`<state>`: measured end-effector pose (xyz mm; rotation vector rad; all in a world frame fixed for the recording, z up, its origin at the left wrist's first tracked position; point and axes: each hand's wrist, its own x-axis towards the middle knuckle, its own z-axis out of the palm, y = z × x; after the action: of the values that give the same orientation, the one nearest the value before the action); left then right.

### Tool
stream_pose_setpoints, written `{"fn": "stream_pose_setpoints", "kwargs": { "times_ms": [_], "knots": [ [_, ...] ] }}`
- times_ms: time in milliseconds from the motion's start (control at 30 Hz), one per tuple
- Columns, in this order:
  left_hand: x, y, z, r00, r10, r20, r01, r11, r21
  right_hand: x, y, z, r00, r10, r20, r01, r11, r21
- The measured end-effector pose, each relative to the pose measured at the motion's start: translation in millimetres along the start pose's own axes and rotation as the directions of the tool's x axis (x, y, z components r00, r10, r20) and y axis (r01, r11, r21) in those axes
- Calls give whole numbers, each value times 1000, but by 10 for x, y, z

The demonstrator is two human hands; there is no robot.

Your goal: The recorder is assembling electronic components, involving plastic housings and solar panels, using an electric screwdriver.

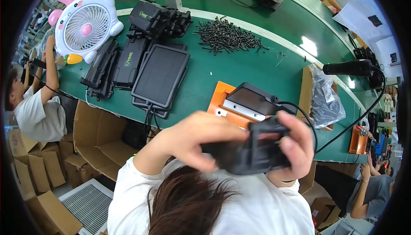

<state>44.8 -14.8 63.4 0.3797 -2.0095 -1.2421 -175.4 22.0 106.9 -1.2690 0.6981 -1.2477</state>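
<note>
A black plastic housing (257, 151) is held up in front of my chest, blurred by motion. My right hand (297, 149) wraps round its right end, the fingers on its upper edge. From the left, my left hand (199, 136) lies over the housing's near side, its fingers smeared where they meet it. Just beyond the hands, an orange fixture (219, 94) with a pale metal strip sits on the green table. On it rests a black flat-faced device (250, 99), with a black cable running from its right corner.
Solar panels (160, 75) with cables and stacked black cases (147, 19) lie at the left, near a white animal-shaped fan (87, 23). Beyond is a pile of small black parts (229, 36). At right are a bag-lined carton (306, 93) and a black corded handheld tool (349, 68). Co-workers sit on both sides.
</note>
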Motion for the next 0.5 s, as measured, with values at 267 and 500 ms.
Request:
{"fn": "stream_pose_setpoints", "kwargs": {
  "times_ms": [267, 500],
  "knots": [
    [380, -214, -75, 892, 227, -392, -64, 920, 387, -199, 96, -289, 875, -466, 133, 325, 360, -875],
    [498, -363, 25, 917, -180, -357, 180, 983, -31, 37, 224, -187, 865, -412, 287, 414, 264, -871]
  ]
}}
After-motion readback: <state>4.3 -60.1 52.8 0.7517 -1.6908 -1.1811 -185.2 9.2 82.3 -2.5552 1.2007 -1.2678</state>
